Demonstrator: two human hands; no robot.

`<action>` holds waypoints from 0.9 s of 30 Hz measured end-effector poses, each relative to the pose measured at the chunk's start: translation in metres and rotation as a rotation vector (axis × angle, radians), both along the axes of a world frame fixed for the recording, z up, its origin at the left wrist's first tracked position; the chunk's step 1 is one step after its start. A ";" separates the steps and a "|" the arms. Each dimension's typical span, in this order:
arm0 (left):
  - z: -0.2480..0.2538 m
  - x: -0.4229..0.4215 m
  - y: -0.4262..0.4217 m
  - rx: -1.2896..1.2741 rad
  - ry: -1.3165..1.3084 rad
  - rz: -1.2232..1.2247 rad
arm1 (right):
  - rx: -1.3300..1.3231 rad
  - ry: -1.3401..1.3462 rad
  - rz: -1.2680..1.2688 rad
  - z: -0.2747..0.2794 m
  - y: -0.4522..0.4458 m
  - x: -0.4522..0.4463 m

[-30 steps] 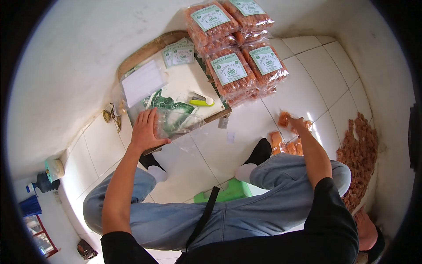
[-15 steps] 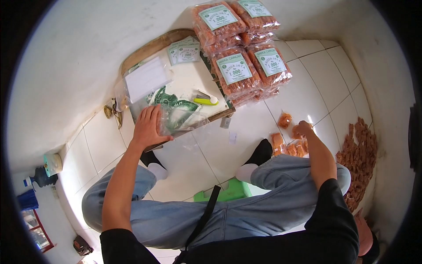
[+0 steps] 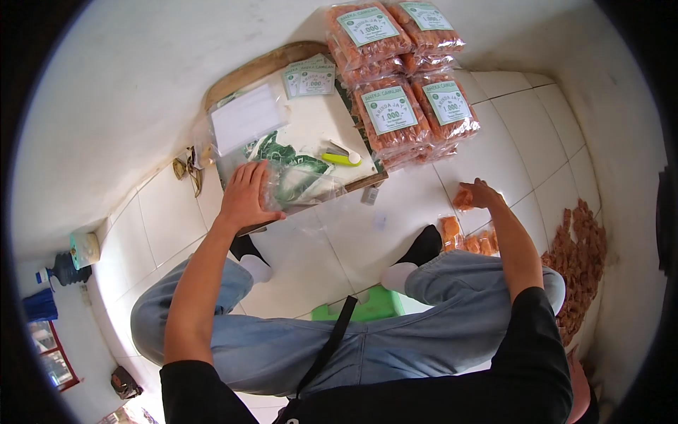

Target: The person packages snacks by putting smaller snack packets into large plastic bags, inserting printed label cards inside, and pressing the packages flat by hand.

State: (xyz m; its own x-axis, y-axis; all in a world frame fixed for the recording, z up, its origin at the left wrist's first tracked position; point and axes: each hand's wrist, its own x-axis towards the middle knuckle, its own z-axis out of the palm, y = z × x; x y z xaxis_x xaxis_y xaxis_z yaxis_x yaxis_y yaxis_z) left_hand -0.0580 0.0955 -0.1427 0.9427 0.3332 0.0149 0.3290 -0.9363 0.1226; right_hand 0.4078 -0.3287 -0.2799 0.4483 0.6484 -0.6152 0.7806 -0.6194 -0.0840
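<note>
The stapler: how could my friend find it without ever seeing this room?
Find the wood-edged table, in the picture just left of the stack of labelled snack bags. On its worn top, look below the loose paper labels, toward the lower right corner. The stapler is the lime-green thing there, far brighter than the flat dark-green patches beside it.

1. Right of the low table point(image 3: 304, 120), stacked snack packs point(image 3: 392, 134) block a level pass.
2. Behind the table, a wall point(image 3: 155, 78) bars reach.
3. At the table's near left corner, the left hand point(image 3: 247, 194) fills the way.
4. On the table's right side, a lime-green tool point(image 3: 341, 160) obstructs low sweeps.
5. In front of the table, tiled floor point(image 3: 321, 258) leaves passage between the feet point(image 3: 420, 245).
</note>
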 end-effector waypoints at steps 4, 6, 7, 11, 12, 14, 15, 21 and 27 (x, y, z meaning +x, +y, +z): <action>-0.003 -0.001 0.001 0.036 0.009 -0.008 | -0.113 -0.164 -0.032 0.023 -0.005 -0.014; -0.003 0.000 0.002 0.041 0.017 -0.002 | -0.037 0.029 -0.125 0.019 -0.015 -0.005; -0.002 0.000 0.002 0.039 0.015 -0.004 | -0.037 0.028 -0.122 0.011 -0.021 -0.001; 0.000 -0.001 0.000 -0.005 0.003 -0.008 | 0.121 0.192 -0.314 -0.029 -0.039 0.009; 0.000 -0.001 0.000 -0.005 0.003 -0.004 | 0.183 0.245 -0.346 -0.026 -0.037 0.005; 0.000 -0.001 0.000 0.002 0.009 -0.002 | 0.245 0.298 -0.369 -0.021 -0.031 -0.002; 0.000 -0.001 0.000 0.002 0.009 0.006 | 0.299 0.419 -0.428 -0.009 -0.022 -0.012; 0.000 -0.002 0.001 0.027 0.023 0.010 | 0.469 0.694 -0.525 -0.010 0.027 -0.041; 0.000 -0.004 0.001 0.013 0.003 0.007 | 0.669 0.265 -0.215 -0.003 0.047 -0.088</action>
State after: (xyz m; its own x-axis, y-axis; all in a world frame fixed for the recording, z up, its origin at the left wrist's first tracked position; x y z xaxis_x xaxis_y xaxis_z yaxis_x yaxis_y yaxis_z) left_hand -0.0624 0.0964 -0.1430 0.9404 0.3396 0.0161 0.3360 -0.9355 0.1090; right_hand 0.3201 -0.2818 -0.2832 0.4991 0.8367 -0.2255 0.5492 -0.5067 -0.6646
